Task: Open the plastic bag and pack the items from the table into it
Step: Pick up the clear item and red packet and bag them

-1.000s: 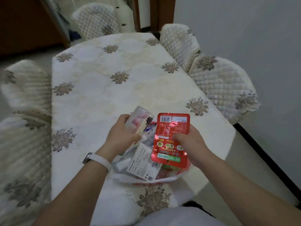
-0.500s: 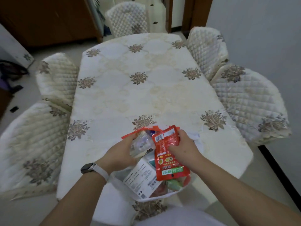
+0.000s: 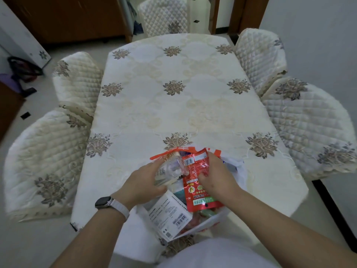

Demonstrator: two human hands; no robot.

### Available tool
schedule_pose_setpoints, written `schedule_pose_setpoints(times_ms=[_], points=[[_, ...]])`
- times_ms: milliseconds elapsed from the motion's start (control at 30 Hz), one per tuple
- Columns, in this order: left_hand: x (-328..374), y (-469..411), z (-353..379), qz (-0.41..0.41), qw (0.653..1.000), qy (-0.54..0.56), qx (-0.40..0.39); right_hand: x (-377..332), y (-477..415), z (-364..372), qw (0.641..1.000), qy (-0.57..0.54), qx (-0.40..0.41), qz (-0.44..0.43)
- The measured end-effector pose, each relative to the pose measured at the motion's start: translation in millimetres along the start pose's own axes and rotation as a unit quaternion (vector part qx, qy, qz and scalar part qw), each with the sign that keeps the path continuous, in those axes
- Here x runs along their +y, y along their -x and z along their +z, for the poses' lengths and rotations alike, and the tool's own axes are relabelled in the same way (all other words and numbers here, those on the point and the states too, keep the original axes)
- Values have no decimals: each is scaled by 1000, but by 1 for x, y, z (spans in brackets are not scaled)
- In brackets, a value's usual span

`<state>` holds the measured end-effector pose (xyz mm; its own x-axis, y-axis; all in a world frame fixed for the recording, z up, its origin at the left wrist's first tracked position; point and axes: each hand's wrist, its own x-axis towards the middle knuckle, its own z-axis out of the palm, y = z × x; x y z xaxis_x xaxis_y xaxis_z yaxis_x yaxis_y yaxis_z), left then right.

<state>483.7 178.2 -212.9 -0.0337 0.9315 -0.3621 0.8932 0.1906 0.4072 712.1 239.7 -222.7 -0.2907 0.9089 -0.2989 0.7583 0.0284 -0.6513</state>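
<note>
Forearms stretch in from the near edge, the left one wearing a watch [image 3: 104,202] on a pale strap. A white plastic bag [image 3: 240,169] with orange trim sits open at the near edge of the table [image 3: 173,109], just in front of the person. Nearest inside it, a white box [image 3: 170,215] printed with barcodes leans at a tilt. Just beyond the box, the left hand [image 3: 142,183] has its fingers curled round a clear packet [image 3: 172,168], held over the bag's mouth. Just right of it, the right hand [image 3: 217,177] grips a red pouch [image 3: 194,190], thumb pressed on its face and fingers hooked over its far edge. The pouch's near end is down inside the bag. Farther off, a cream cloth [image 3: 154,78] with floral medallions covers the table. Quilted chairs [image 3: 309,120] stand along both sides and at the far end.
</note>
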Motion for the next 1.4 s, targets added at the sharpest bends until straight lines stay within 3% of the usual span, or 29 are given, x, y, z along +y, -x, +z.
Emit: schedule_pose_setpoints(times_ms=[300, 467, 600, 733, 833, 933, 1067, 1233, 1400], points=[[-8, 13, 2, 23, 994, 9, 108, 33, 21, -30, 987, 111, 116, -27], [-16, 33, 9, -4, 992, 14, 126, 72, 38, -35, 983, 125, 117, -60], [-17, 57, 22, -86, 981, 55, 164, 89, 48, -33, 991, 110, 78, -20], [-8, 84, 35, -239, 939, 158, 192, 104, 48, -33, 996, 42, 70, 32], [9, 100, 46, -288, 915, 202, 200, 113, 39, -32, 997, -8, 22, 71], [23, 111, 53, -287, 908, 196, 233, 118, 34, -26, 996, -30, -33, 73], [43, 112, 50, -276, 889, 222, 291, 127, 32, -28, 998, -27, -48, 15], [55, 106, 36, -214, 877, 244, 354, 125, 39, -53, 1000, -6, -9, -26], [37, 106, 26, -193, 812, 391, 387, 107, 58, -77, 996, -15, 40, -82]])
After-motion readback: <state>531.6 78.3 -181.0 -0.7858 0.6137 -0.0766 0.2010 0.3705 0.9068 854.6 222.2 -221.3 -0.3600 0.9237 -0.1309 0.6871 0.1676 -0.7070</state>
